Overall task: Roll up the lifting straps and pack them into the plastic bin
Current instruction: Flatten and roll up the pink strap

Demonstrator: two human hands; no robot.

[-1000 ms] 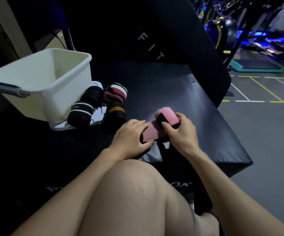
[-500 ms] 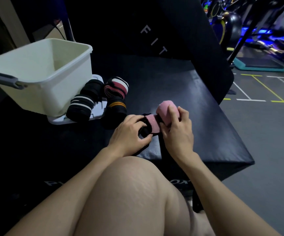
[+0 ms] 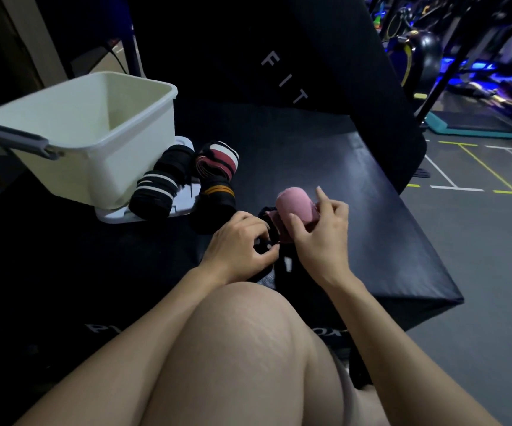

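Right hand (image 3: pixel 319 238): curled round the pink strap roll (image 3: pixel 294 206) — roll above the thumb.
Left hand (image 3: pixel 239 247): pinches the strap's dark loose end (image 3: pixel 264 245), just beside the roll.

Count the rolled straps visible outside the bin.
5. Four beside the plastic bin: white-striped black roll, plain black roll, red-and-white roll, orange-striped black roll. The pink roll is in the right hand. The bin's inside is only partly visible.
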